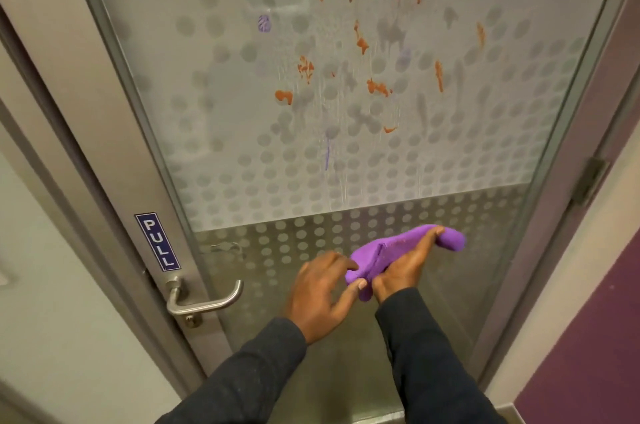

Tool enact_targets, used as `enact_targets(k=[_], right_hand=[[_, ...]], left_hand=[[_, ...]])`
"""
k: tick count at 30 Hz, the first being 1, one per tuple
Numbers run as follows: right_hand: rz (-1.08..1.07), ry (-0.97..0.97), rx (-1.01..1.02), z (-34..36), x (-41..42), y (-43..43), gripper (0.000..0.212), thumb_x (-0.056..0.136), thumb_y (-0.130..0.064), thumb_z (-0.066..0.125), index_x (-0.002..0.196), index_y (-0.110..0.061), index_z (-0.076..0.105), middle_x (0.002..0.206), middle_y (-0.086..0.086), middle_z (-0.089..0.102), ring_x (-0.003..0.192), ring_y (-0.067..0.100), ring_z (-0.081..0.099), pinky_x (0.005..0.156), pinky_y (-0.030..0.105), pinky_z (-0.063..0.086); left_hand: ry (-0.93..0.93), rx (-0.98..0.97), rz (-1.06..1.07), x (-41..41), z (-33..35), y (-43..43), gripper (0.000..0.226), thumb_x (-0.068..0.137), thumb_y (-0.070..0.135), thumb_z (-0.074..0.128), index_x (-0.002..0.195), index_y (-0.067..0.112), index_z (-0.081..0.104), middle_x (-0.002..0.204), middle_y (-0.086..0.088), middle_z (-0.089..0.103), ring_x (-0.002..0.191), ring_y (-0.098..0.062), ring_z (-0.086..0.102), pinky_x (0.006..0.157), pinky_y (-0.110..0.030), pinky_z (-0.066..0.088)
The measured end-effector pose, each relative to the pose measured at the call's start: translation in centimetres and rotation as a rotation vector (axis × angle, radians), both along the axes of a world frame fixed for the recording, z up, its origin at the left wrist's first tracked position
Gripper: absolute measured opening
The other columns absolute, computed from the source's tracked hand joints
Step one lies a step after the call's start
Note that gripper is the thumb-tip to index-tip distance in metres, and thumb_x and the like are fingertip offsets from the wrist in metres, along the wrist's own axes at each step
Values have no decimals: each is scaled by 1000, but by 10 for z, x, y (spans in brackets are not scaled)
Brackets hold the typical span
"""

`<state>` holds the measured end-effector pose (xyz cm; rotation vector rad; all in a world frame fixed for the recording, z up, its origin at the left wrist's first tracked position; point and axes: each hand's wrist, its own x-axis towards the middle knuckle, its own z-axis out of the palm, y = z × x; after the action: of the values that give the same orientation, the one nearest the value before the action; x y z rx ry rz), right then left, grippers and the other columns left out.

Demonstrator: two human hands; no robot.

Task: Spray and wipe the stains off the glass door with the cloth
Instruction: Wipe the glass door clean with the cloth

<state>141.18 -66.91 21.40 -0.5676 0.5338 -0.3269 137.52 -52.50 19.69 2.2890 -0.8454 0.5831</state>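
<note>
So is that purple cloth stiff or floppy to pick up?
Probably floppy: the cloth is folded and its end droops past the right hand. Likely light, since a loose hold carries it. Its soft surface probably won't slip.

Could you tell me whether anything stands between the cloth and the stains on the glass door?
Nothing visible does: the purple cloth, held by the right hand and left hand, is below the orange stains, with only glass between.

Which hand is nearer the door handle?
Left. The left hand is just right of the handle, pinching the edge of the cloth; the right hand holds the cloth farther right.
</note>
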Motion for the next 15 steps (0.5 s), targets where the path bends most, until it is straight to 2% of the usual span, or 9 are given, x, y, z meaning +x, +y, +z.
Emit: enact_targets(k=[1, 2, 3, 4, 5, 7, 9, 11, 15], right_hand=[[-9, -32, -33, 0, 10, 7, 85, 77, -92, 41, 138, -34, 45, 122, -1, 66, 93, 21, 69, 76, 42, 58], [-58, -27, -75, 4, 28, 18, 83, 79, -90, 42, 141, -35, 44, 126, -2, 67, 100, 23, 71, 80, 46, 59], [-124, 14, -145, 3, 39, 25, 86, 84, -86, 41, 152, -34, 35, 147, -1, 55, 125, 26, 61, 100, 50, 52], [-151, 88, -268, 0, 46, 32, 90, 89, -81, 37, 161, -28, 22, 164, 3, 32, 147, 27, 39, 119, 49, 34], [-172, 191, -407, -2, 55, 38, 91, 93, -77, 32, 163, -21, 13, 170, 6, 14, 156, 29, 19, 126, 49, 18], [-162, 344, -639, 5, 69, 61, 88, 99, -69, 31, 159, -5, 21, 168, 21, 14, 155, 39, 11, 126, 51, 7], [-146, 424, -826, 5, 73, 93, 83, 101, -63, 36, 144, 8, 40, 154, 35, 33, 146, 46, 25, 122, 52, 12], [-96, 383, -1045, -7, 67, 133, 91, 98, -67, 37, 137, 16, 45, 146, 43, 38, 141, 52, 29, 119, 53, 14], [-130, 145, -1522, -42, 52, 201, 74, 97, -48, 47, 147, 7, 43, 163, 36, 5, 152, 52, -9, 122, 65, 1]], left_hand=[[0, -4, 18, 3, 0, 12, 25, 95, 38, 60, 107, 18, 68, 104, 5, 64, 98, -15, 61, 83, -41, 49], [-2, -11, 37, 6, 1, 25, 24, 95, 37, 60, 106, 17, 69, 103, 4, 64, 98, -15, 62, 83, -41, 49], [-5, -22, 59, 9, 1, 38, 23, 95, 36, 60, 106, 16, 69, 103, 4, 63, 98, -16, 62, 83, -42, 49], [-10, -38, 81, 12, 2, 51, 22, 95, 33, 60, 105, 16, 69, 103, 3, 63, 97, -16, 62, 83, -43, 49], [-15, -59, 105, 15, 3, 65, 20, 95, 31, 60, 104, 15, 69, 102, 3, 63, 96, -17, 62, 82, -44, 49], [-29, -107, 162, 21, 5, 91, 17, 95, 28, 58, 99, 15, 68, 97, 4, 61, 91, -17, 61, 80, -45, 49], [-42, -131, 227, 25, 9, 114, 20, 96, 30, 53, 94, 15, 66, 91, 5, 58, 84, -17, 58, 76, -45, 48], [-55, -125, 280, 28, 12, 135, 24, 95, 31, 49, 90, 13, 64, 87, 5, 55, 80, -18, 55, 73, -44, 47], [-102, -136, 311, 30, 19, 168, 25, 95, 27, 46, 88, 10, 64, 86, 1, 56, 79, -21, 55, 71, -43, 45]])
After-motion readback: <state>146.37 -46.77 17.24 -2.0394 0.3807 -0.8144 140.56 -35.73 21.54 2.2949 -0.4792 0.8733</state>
